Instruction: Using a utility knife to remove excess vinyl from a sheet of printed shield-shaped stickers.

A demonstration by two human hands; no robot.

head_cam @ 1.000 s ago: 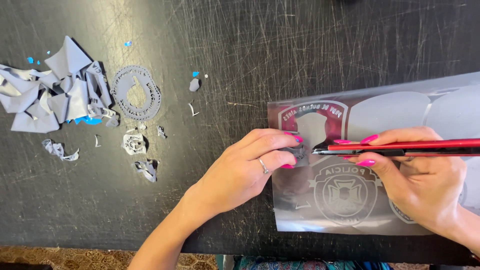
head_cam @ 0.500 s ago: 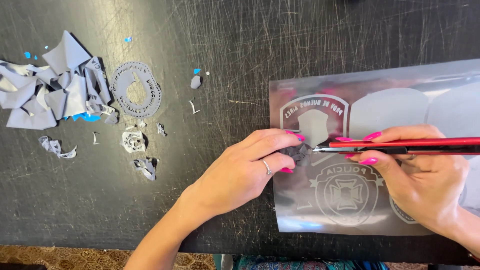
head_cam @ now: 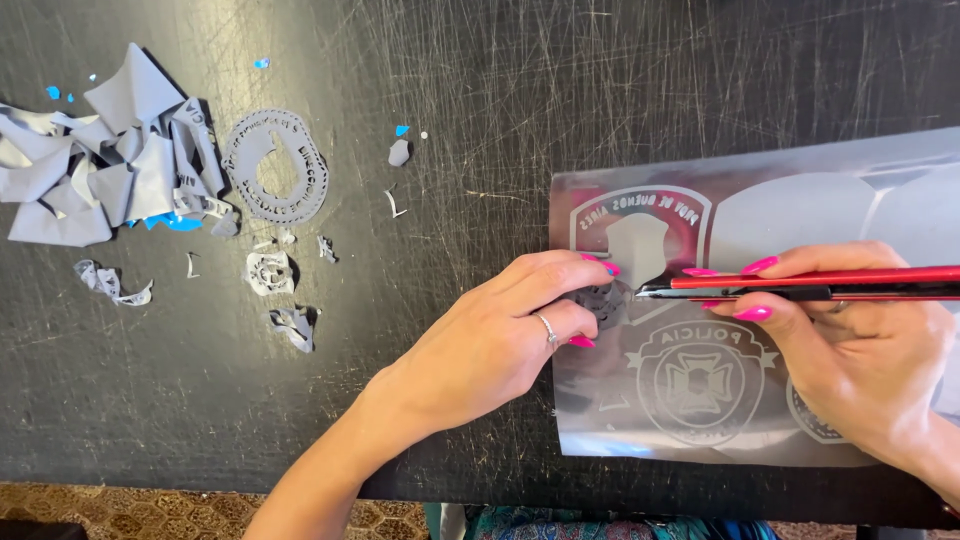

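Scarcely shifted, the left hand (head_cam: 500,340) pinches a flimsy vinyl scrap (head_cam: 600,300) off the glossy vinyl sheet (head_cam: 800,200); right hand (head_cam: 860,350) grips the red weeding tool (head_cam: 800,284). Thin, tearable: lift by its edge.

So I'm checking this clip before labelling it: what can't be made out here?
Head view only:
- The tool's rear end is cut off by the right edge.
- Its tip is hidden behind the left hand's fingers, as is the scrap there.
- The shiny sheet runs past the right edge; the right hand covers part of it.
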